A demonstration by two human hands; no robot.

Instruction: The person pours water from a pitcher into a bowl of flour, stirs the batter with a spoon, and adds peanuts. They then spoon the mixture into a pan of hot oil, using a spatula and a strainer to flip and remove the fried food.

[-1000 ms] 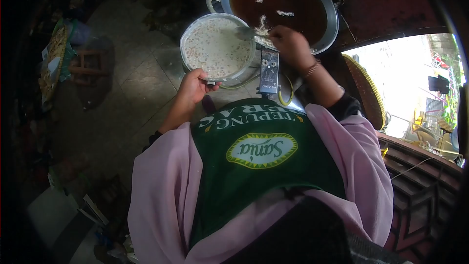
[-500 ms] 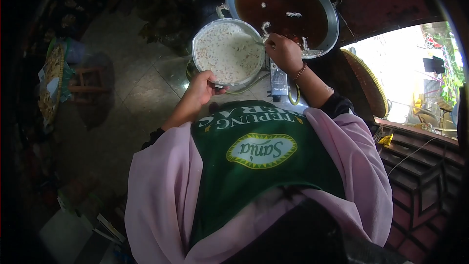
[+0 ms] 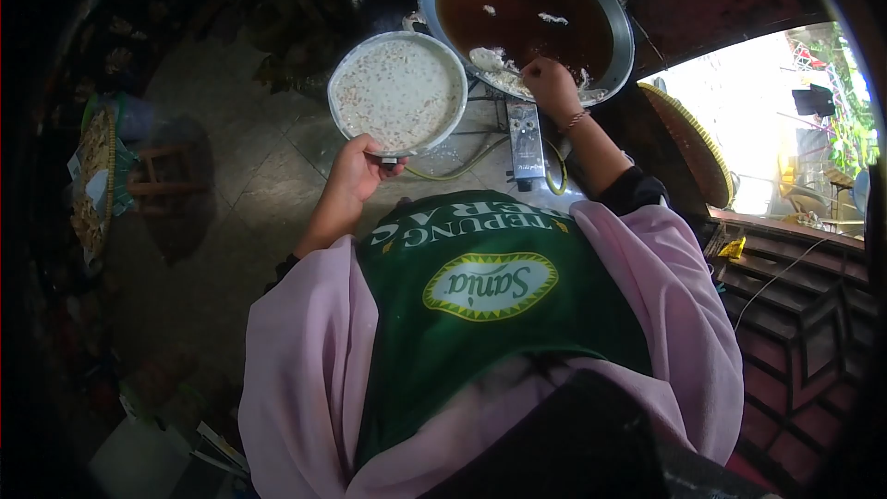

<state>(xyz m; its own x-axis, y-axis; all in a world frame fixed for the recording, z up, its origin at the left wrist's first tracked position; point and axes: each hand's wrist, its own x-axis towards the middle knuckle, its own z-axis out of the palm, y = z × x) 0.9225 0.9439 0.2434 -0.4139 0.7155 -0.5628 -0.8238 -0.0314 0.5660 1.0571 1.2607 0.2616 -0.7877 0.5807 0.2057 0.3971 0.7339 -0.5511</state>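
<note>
My left hand (image 3: 367,167) grips the near edge of a round metal pan (image 3: 333,97) of white batter (image 3: 399,92) with small brown bits. My right hand (image 3: 552,86) is closed on the handle of a spoon (image 3: 487,59). The spoon, with white batter on it, is over the near left rim of a large metal wok (image 3: 621,46). Brown oil (image 3: 527,0) fills the wok, and small white pieces (image 3: 552,18) float in it. White batter also lies along the wok's near inner wall.
A stove part with a knob (image 3: 527,143) and a yellow-green hose (image 3: 557,176) are below the wok. Woven trays stand at the right (image 3: 693,143) and far left (image 3: 113,162), the left one beside a wooden stool (image 3: 166,174). A patterned bench (image 3: 795,351) is at the lower right.
The batter pan in my left hand has moved left, away from the wok. The spoon has left the pan's edge and is now at the wok's rim, where more white batter shows.
</note>
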